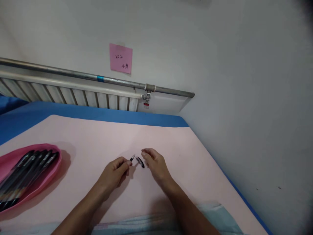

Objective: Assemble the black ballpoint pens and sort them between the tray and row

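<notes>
Head view: left hand (116, 171) pinches a pen (132, 159) between thumb and fingers, close to the writing end; tip points up and away from the palm, probably so it stays exposed and steady. Most of the barrel is hidden in the hand. Black cap (140, 162) sits just beside the tip, between the hands; can't tell if it's lying on the pink tabletop (97, 137) or just above it. Right hand (155, 163) is near the cap, fingers curved, thumb apart, nothing visible in the grasp. Pink tray (50, 180) at left has more pens (29, 173) laid side by side, likely to keep them together within left-hand reach.

Edges: blue border (110, 116) at the far side, wall (244, 98) along the right, light-blue cloth (220, 215) at the near edge. Hands are well apart from tray and wall; room to move ahead and rightward.
</notes>
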A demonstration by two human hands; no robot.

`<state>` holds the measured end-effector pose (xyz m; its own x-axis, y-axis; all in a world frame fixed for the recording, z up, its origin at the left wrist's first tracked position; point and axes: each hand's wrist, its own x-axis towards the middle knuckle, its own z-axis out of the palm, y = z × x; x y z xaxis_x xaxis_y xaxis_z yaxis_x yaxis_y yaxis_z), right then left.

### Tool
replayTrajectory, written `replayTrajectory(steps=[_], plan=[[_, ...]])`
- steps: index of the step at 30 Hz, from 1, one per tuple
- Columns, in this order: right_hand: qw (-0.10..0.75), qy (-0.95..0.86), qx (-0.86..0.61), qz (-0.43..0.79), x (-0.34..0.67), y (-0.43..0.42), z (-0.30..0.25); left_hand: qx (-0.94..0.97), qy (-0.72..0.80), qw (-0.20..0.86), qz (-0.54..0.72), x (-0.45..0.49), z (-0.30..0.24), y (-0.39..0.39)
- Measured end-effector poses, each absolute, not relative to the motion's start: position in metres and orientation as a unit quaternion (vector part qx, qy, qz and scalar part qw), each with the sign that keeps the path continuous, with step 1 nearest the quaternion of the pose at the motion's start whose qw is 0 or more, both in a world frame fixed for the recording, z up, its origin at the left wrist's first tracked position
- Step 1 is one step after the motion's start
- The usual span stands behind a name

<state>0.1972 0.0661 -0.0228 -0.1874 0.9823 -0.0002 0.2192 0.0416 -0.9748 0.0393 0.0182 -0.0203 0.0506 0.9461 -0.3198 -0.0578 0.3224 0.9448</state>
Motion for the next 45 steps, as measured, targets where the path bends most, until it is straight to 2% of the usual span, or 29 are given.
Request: replayTrajectory(steps=[4, 6, 9, 11, 16, 19, 28, 33, 37, 45], plan=[[0.322, -0.745, -0.520, 0.267, 0.200, 0.070, -0.035, 0.395, 0.563, 0.588, 0.426, 0.036, -0.022, 0.021], [0.291, -0.781, -0.501, 0.232, 0.198, 0.069, -0.039, 0.391, 0.570, 0.589, 0.419, 0.037, -0.022, 0.021], [0.290, -0.787, -0.491, 0.235, 0.198, 0.068, -0.039, 0.390, 0.574, 0.590, 0.412, 0.037, -0.021, 0.020], [0.307, -0.768, -0.492, 0.273, 0.200, 0.069, -0.036, 0.396, 0.571, 0.590, 0.411, 0.037, -0.020, 0.020], [0.366, -0.586, -0.457, 0.561, 0.209, 0.073, -0.027, 0.414, 0.566, 0.596, 0.391, 0.036, -0.016, 0.019], [0.387, -0.539, -0.420, 0.619, 0.211, 0.075, -0.024, 0.429, 0.552, 0.605, 0.382, 0.036, -0.013, 0.017], [0.404, -0.529, -0.424, 0.615, 0.214, 0.076, -0.023, 0.462, 0.549, 0.603, 0.349, 0.034, -0.025, 0.020], [0.376, -0.551, -0.419, 0.616, 0.212, 0.073, -0.022, 0.496, 0.548, 0.588, 0.328, 0.033, -0.026, 0.019], [0.384, -0.544, -0.418, 0.617, 0.209, 0.070, -0.022, 0.526, 0.532, 0.580, 0.322, 0.035, -0.023, 0.018], [0.325, -0.591, -0.418, 0.608, 0.194, 0.057, -0.022, 0.565, 0.543, 0.527, 0.328, 0.038, -0.016, 0.014]])
